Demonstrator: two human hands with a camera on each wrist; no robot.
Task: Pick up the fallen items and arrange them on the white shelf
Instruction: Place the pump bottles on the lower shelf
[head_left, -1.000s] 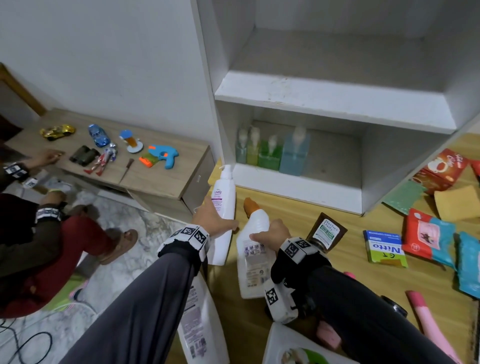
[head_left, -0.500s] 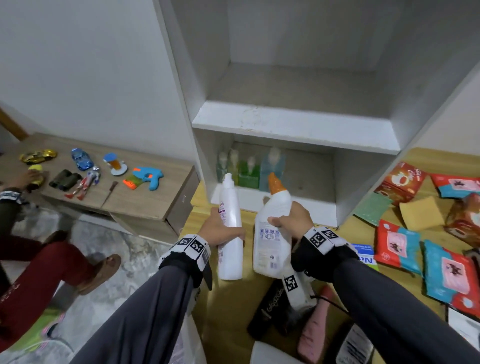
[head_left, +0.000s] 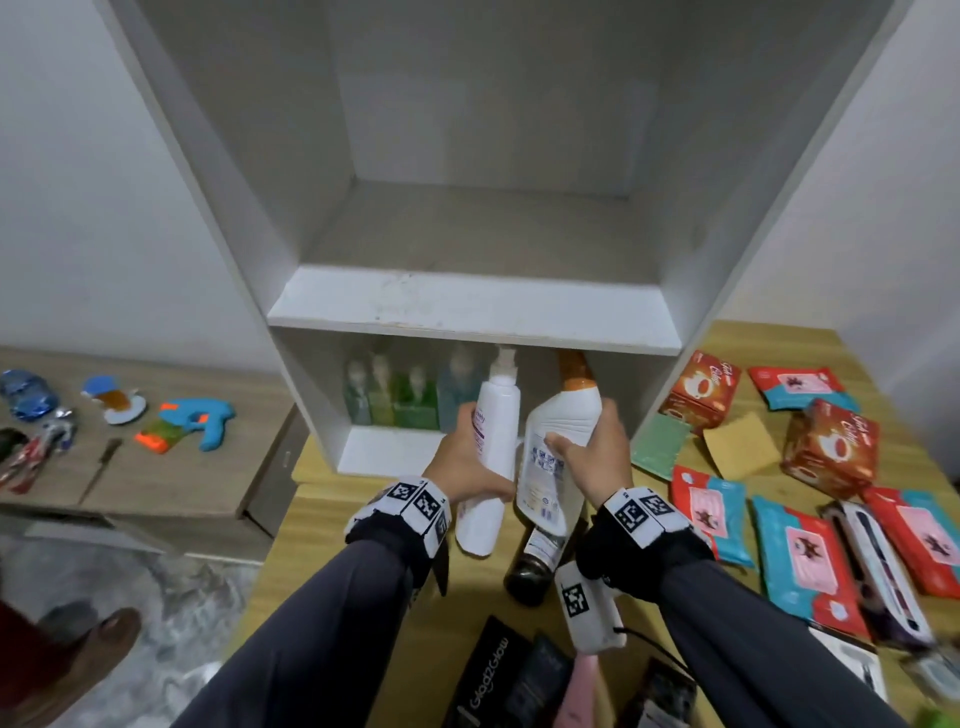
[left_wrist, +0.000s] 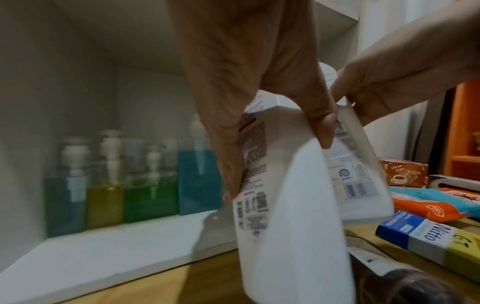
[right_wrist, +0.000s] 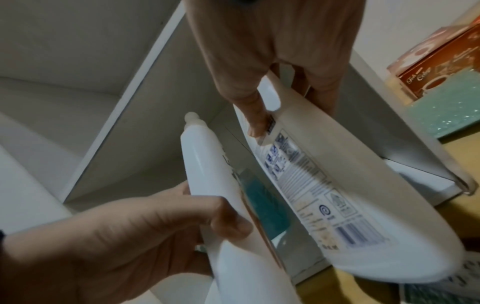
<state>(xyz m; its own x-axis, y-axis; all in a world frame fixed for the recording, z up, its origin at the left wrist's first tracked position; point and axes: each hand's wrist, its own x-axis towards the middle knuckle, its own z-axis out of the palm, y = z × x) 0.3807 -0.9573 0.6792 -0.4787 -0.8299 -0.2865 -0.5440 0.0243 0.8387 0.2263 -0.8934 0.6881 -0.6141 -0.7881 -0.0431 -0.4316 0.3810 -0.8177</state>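
Note:
My left hand (head_left: 470, 457) grips a slim white pump bottle (head_left: 491, 457) round its middle, held in the air in front of the white shelf (head_left: 467, 306). My right hand (head_left: 592, 447) grips a wider white bottle with an orange cap (head_left: 556, 441) beside it. Both bottles tilt toward the shelf's lower compartment, their tops near its opening. In the left wrist view my left hand (left_wrist: 267, 127) wraps the pump bottle (left_wrist: 291, 226). In the right wrist view my right hand (right_wrist: 280, 82) holds the wide bottle (right_wrist: 337, 195) near its top. The upper compartment holds nothing.
Several coloured soap dispensers (head_left: 405, 400) stand at the back left of the lower compartment. Red boxes (head_left: 698, 389), wipe packets (head_left: 800, 551), sponges (head_left: 740, 447), a dark bottle (head_left: 535, 566) and a Nitto box (left_wrist: 431, 244) lie on the wooden floor. Toys (head_left: 197, 421) lie on a low bench to the left.
Both hands lifted their bottles off the wooden floor and carried them up and forward to the lower compartment. My view rose toward the shelf.

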